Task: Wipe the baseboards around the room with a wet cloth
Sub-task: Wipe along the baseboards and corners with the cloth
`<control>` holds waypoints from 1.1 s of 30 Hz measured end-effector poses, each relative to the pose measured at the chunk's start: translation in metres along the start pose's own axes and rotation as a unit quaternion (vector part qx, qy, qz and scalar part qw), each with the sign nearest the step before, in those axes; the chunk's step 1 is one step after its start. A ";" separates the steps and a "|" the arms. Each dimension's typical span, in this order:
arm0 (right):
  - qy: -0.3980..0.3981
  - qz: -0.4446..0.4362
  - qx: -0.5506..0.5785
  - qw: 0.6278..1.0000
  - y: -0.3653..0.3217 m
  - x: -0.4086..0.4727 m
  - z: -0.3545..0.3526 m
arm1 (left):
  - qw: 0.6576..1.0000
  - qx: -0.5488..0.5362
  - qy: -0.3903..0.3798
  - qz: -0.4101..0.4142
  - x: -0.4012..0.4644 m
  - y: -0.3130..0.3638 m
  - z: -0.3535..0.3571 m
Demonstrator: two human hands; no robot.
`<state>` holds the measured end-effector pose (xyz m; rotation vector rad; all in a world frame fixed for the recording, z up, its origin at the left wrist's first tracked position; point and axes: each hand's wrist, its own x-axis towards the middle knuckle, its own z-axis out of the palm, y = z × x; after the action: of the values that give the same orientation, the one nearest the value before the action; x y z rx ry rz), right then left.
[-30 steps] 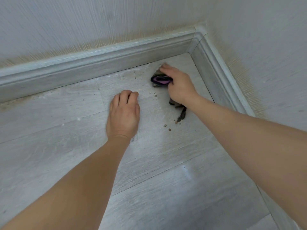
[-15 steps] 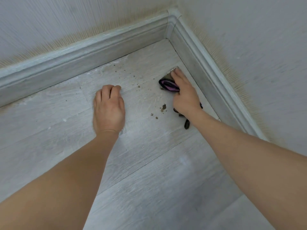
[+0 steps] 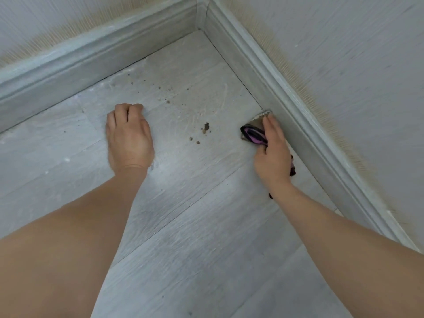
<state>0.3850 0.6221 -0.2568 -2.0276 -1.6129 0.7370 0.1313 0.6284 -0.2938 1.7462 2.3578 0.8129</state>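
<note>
Right hand [image 3: 273,154] with the cloth [image 3: 253,134] has slid away from the room corner along the right baseboard [image 3: 298,125]; a second ago it was out on the floor [image 3: 206,226] close to the corner, now the cloth's front edge touches the baseboard foot further back. A small crumb pile [image 3: 206,127] that sat under or beside the cloth now lies uncovered between the two hands, apart from the cloth. Left hand [image 3: 129,138] sits further from the cloth than before. Camera view has swung, so the corner now sits higher and nearer centre frame.
</note>
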 end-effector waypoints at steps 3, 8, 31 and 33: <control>0.044 0.045 0.033 0.997 -0.029 0.000 0.029 | 1.000 0.000 -0.003 -0.001 0.000 -0.001 0.000; -0.024 0.000 0.121 0.992 -0.100 0.002 0.084 | 1.000 -0.011 -0.003 -0.002 -0.001 -0.002 0.001; -0.056 -0.074 0.037 0.995 -0.131 0.051 0.110 | 0.998 0.006 0.024 -0.056 -0.002 -0.073 -0.039; -0.109 -0.119 0.067 0.985 -0.161 0.037 0.136 | 0.998 0.001 0.017 -0.053 0.000 -0.071 -0.037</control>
<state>0.1845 0.6951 -0.2624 -1.6696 -1.8342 0.9753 0.0560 0.6005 -0.2961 1.6045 2.4500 0.8306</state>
